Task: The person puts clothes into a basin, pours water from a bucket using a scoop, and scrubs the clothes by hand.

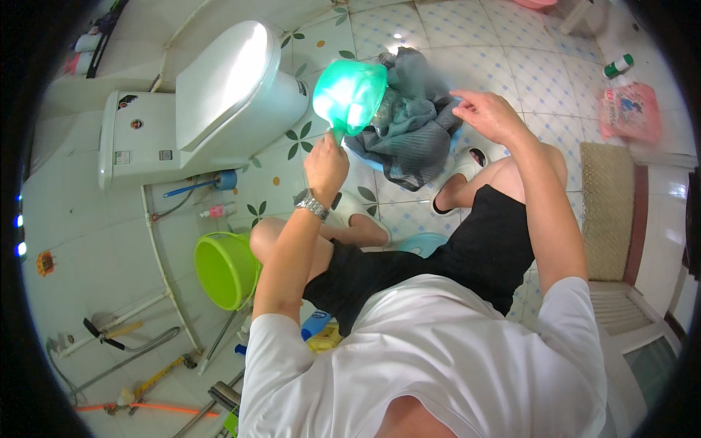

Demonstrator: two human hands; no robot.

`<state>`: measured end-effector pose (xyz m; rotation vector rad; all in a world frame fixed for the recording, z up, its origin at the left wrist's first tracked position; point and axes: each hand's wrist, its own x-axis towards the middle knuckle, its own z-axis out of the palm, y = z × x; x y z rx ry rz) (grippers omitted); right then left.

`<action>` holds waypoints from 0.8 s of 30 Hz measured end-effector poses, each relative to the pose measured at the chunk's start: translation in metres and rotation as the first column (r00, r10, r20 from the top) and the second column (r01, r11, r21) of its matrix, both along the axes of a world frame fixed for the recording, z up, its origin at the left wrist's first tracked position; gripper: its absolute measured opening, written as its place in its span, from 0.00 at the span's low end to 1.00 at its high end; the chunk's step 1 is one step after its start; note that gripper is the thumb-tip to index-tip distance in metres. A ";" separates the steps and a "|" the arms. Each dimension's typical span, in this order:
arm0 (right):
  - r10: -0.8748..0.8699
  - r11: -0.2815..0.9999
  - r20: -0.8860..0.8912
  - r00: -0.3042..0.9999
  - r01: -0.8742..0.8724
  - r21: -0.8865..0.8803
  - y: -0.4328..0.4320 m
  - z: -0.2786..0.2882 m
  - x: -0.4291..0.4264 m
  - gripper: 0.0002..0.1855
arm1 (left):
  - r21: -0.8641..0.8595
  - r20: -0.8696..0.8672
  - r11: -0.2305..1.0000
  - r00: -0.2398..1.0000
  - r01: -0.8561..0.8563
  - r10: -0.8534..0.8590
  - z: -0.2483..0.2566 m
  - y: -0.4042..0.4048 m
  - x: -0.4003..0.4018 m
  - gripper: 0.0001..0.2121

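My left hand (327, 167), with a metal watch on the wrist, grips the handle of a translucent green plastic water dipper (350, 90). The dipper is held beside a heap of dark grey clothes (419, 137), partly in front of it. The clothes are piled in a light blue basin (368, 161), of which only parts of the rim show. My right hand (490, 115) is raised at the right side of the heap, its fingers partly bent, holding nothing. Whether its fingertips touch the cloth cannot be told.
A white toilet (230, 98) stands at the left, with a blue toilet brush (224, 180) near its base. A lime-green bucket (224, 271) is beside my left knee. A pink bag (630, 112) lies at the far right. A blue round object (423, 243) shows between my feet.
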<state>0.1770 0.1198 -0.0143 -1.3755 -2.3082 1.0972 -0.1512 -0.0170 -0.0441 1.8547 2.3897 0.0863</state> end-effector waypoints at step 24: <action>-0.018 0.999 0.029 0.999 0.019 -0.051 0.018 -0.030 -0.001 0.22 | 0.413 0.564 0.531 0.665 -0.740 0.490 0.126 -0.256 -0.203 0.22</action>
